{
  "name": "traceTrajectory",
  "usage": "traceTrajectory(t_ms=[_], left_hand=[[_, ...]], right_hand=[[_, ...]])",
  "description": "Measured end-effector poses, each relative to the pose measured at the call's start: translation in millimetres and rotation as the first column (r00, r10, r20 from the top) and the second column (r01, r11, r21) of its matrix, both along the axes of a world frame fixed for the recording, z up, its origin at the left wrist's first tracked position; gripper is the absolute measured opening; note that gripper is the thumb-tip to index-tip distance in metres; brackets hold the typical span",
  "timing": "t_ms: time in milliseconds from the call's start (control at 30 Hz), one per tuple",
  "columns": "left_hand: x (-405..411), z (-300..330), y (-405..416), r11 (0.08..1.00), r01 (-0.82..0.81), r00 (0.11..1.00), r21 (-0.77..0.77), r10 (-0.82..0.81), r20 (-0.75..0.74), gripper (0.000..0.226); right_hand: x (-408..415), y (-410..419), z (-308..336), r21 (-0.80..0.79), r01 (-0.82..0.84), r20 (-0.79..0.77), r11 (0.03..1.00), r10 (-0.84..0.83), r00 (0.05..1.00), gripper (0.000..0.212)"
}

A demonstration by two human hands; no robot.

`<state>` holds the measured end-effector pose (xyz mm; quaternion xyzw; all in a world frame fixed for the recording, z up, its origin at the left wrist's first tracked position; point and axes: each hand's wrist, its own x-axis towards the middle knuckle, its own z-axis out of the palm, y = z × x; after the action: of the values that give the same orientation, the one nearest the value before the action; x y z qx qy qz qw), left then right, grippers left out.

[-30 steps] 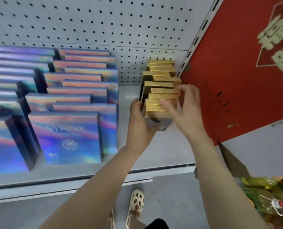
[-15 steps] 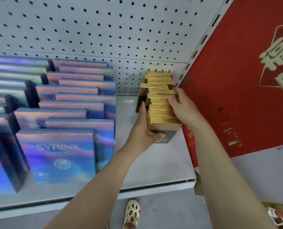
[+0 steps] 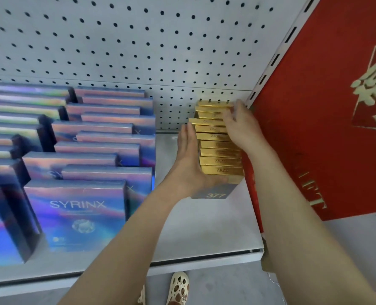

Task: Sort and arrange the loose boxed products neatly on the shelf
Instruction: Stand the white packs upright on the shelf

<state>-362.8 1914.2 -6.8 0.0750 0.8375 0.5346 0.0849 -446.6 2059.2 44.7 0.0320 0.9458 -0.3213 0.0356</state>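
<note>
A row of small gold boxes point(image 3: 220, 148) stands on a grey metal shelf point(image 3: 204, 230), running from near the front back to the white pegboard wall point(image 3: 138, 40). The boxes are slim and upright, packed face to face, with shiny gold tops bearing small printed letters too blurred to read. The front box shows a dark grey face marked "377" in gold. The row is slightly uneven — some boxes sit a little to one side of their neighbours.

The left hand point(image 3: 189, 164) lies flat along the left side of the row, fingers straight and pressed against the boxes, thumb curving under the front box's gold edge. The right hand point(image 3: 242, 126) rests over the right side of the row towards the back, fingers loosely bent across the box tops — whether it grips one cannot be told.

To the left stand rows of larger iridescent blue boxes point(image 3: 77, 210) labelled "SYRINX". A red panel point(image 3: 327, 128) borders the shelf on the right.
</note>
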Motion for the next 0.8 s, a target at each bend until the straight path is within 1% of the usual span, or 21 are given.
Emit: traceTrajectory(t_ms=[67, 100, 167, 267, 367, 433, 500, 600, 733, 800], left_hand=[[-8, 3, 2, 1.0, 0.029, 0.999, 0.009, -0.03, 0.041, 0.154], [-11, 3, 3, 0.999, 0.031, 0.998, 0.017, -0.032, 0.047, 0.154], [-14, -1, 3, 0.999, 0.004, 0.999, 0.037, -0.005, 0.032, 0.154], [-14, -8, 2, 0.997, -0.024, 1.0, 0.072, 0.023, 0.018, 0.15], [-15, -7, 1, 0.993, 0.003, 0.998, 0.12, -0.011, 0.067, 0.141], [-14, -5, 2, 0.99, 0.013, 0.995, 0.139, -0.026, 0.092, 0.142], [-11, -4, 3, 0.991, 0.02, 0.993, 0.134, -0.035, 0.11, 0.146], [-7, -3, 2, 0.991, 0.043, 0.988, 0.124, -0.061, 0.139, 0.144], [-4, 2, 0, 0.99, 0.032, 0.995, 0.137, -0.045, 0.092, 0.131], [0, 2, 1, 0.993, 0.014, 0.998, 0.116, -0.022, 0.066, 0.13]], right_hand=[[-9, -3, 0, 0.017, -0.033, 0.094, 0.999, 0.031, 0.995, 0.062], [-10, -4, -2, 0.034, -0.045, 0.113, 0.998, 0.041, 0.993, 0.063], [-9, -3, -6, 0.066, -0.062, 0.094, 0.996, 0.056, 0.994, 0.059], [-5, -4, -9, 0.066, -0.106, 0.053, 0.992, 0.102, 0.993, 0.047], [-6, -6, -7, 0.088, -0.119, 0.077, 0.989, 0.112, 0.991, 0.054], [-4, -5, -5, 0.071, -0.12, 0.088, 0.99, 0.114, 0.99, 0.056], [3, -2, -7, 0.045, -0.106, 0.07, 0.993, 0.103, 0.992, 0.054], [16, -2, -10, 0.031, -0.111, 0.051, 0.993, 0.11, 0.993, 0.055], [24, 1, -4, -0.059, -0.113, 0.058, 0.992, 0.116, 0.992, 0.047], [31, 3, -5, -0.104, -0.105, 0.051, 0.989, 0.111, 0.993, 0.044]])
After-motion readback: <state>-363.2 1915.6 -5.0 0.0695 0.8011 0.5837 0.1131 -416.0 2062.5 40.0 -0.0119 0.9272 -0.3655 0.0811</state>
